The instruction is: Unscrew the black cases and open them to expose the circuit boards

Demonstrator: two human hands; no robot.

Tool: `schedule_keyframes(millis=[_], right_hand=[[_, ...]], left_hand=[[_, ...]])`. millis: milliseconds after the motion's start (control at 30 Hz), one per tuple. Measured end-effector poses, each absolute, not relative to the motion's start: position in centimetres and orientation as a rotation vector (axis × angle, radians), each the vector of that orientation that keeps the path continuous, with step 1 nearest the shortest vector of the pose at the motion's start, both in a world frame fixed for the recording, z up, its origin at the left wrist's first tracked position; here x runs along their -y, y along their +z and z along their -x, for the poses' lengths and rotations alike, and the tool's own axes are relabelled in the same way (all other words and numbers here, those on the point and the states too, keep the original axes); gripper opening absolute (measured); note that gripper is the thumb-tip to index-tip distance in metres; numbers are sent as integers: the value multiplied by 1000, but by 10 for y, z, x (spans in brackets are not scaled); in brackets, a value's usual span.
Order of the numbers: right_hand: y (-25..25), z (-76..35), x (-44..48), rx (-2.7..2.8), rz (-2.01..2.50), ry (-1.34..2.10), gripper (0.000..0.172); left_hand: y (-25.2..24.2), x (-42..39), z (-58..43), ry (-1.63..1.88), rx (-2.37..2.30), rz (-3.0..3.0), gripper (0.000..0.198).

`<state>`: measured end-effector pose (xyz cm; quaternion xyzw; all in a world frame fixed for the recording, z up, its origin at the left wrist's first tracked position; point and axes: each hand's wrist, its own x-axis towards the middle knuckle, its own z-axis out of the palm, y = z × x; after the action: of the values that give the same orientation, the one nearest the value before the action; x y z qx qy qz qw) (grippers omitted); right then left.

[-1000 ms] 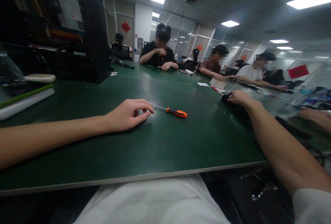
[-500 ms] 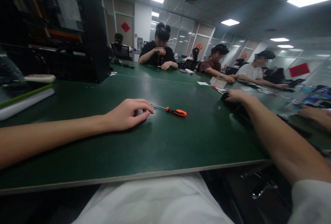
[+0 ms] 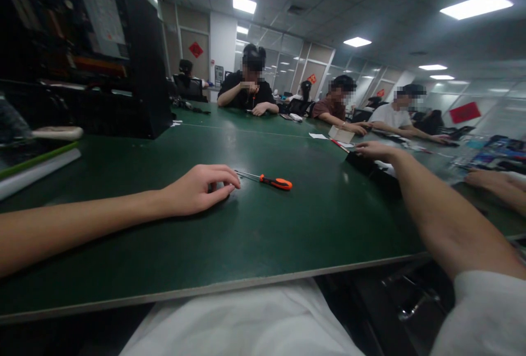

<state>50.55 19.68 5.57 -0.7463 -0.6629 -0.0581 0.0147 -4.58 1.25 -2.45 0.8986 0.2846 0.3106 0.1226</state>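
My left hand [image 3: 205,189] rests on the green table [image 3: 263,241], its fingers curled and the fingertips close against the thumb; anything between them is too small to make out. Just right of its fingertips lies a screwdriver [image 3: 276,182] with an orange and black handle, its shaft pointing at that hand. On the right, my arm stretches forward and my right hand [image 3: 373,150] has its fingers at the far edge of a black box [image 3: 364,165]. Something white shows inside this box, partly hidden by my forearm.
A large open black computer case [image 3: 142,55] stands at the left, beside a green-edged white object [image 3: 41,172]. Beyond the box are a small beige carton [image 3: 342,133], a red stick [image 3: 340,145] and white paper [image 3: 318,136]. A co-worker's hand [image 3: 485,179] is at the right.
The view has shifted slightly. More of the black box and its white contents now show under my right hand. My left hand and the screwdriver keep the same arrangement.
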Motion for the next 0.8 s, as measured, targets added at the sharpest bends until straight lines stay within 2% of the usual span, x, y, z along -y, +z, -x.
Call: schedule_keyframes(millis=[133, 500, 667, 800], right_hand=[[53, -513, -196, 2003, 2410, 82, 37], [66, -517, -193, 2025, 2427, 276, 38], [71, -515, -176, 2107, 2439, 199, 36], [65, -509, -165, 2171, 2433, 7, 38]], left_hand=[[-24, -12, 46, 889, -839, -2623, 22], [-24, -13, 47, 878, -827, -2626, 22], [-24, -13, 46, 885, -829, -2623, 22], [-25, -13, 46, 883, -797, -2638, 21]])
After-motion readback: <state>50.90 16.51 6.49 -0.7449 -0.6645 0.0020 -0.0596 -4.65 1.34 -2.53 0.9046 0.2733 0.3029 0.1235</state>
